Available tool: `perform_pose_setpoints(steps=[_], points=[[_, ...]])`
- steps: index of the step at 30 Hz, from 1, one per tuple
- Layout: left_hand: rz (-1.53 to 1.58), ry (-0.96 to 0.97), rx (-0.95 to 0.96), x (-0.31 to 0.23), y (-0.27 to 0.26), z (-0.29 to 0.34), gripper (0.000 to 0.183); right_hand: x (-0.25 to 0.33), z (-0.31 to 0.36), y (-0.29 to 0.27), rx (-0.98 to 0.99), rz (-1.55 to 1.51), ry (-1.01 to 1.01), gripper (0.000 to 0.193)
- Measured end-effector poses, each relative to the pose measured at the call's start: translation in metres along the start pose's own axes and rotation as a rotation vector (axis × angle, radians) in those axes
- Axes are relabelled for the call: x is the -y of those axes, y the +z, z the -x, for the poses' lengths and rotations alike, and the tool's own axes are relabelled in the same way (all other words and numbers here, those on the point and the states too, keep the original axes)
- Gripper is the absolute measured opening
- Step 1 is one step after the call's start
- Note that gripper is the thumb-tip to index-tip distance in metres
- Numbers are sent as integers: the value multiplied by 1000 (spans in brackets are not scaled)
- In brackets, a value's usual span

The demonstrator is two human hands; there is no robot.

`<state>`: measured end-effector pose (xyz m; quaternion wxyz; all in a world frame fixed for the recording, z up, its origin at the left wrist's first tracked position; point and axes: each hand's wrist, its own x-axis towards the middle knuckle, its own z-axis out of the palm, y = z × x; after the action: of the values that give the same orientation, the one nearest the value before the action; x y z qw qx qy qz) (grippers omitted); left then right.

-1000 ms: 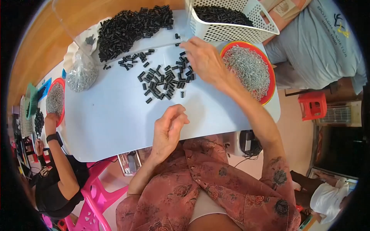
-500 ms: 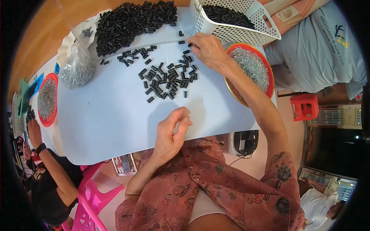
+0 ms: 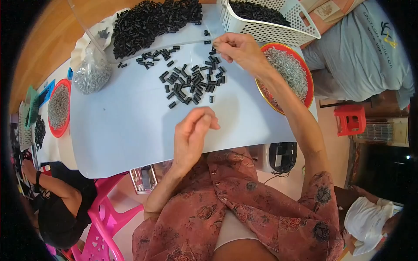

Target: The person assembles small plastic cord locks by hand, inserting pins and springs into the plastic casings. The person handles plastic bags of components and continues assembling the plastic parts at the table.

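Black tubes (image 3: 191, 82) lie scattered on the pale table (image 3: 130, 126) at upper centre of the frame, short dark pieces spread loosely between the two hands.

Table: fills the middle of the frame, its near edge curving across the centre.

Big pile (image 3: 152, 21): a heap of the same black pieces at the top edge, above and left of the scatter.

Basket (image 3: 278, 30): white, perforated, at upper right, holding more black pieces; its near wall is just above the right hand.

Red bowl (image 3: 305, 82): right of the scatter, partly under the right forearm, filled with small silvery metal parts.

Bag (image 3: 91, 74): clear plastic, at upper left, holding silvery parts, just left of the big pile.

Second bowl (image 3: 58, 106): red, at the left edge, also holding silvery parts, well apart from the scatter.

Right hand (image 3: 239, 50): at the upper edge of the scatter, fingers curled together with the tips pinched; what they pinch is too small to make out.

Left hand (image 3: 193, 130): at centre, below the scatter and apart from it, fingers curled toward the thumb in a loose pinch; whether it holds anything cannot be told.

Other persons: one in dark clothes at lower left, one in a grey shirt at upper right.
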<state>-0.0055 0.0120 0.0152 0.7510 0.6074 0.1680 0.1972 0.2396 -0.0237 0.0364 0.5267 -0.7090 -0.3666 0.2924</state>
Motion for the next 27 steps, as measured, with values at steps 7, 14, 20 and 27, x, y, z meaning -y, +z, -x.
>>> perform_pose_setpoints(steps=[7,14,20,27], points=[[221,-30,-88,3,5,-33,25,12,45,14,194,-465,57,21],[253,13,-97,0,13,-46,28,12,78,38,-85,129,-488,13],[41,108,-216,6,16,-47,18,-3,87,44,-219,147,-649,17],[-367,251,-213,9,14,-47,18,1,83,38,-177,-20,-485,13]])
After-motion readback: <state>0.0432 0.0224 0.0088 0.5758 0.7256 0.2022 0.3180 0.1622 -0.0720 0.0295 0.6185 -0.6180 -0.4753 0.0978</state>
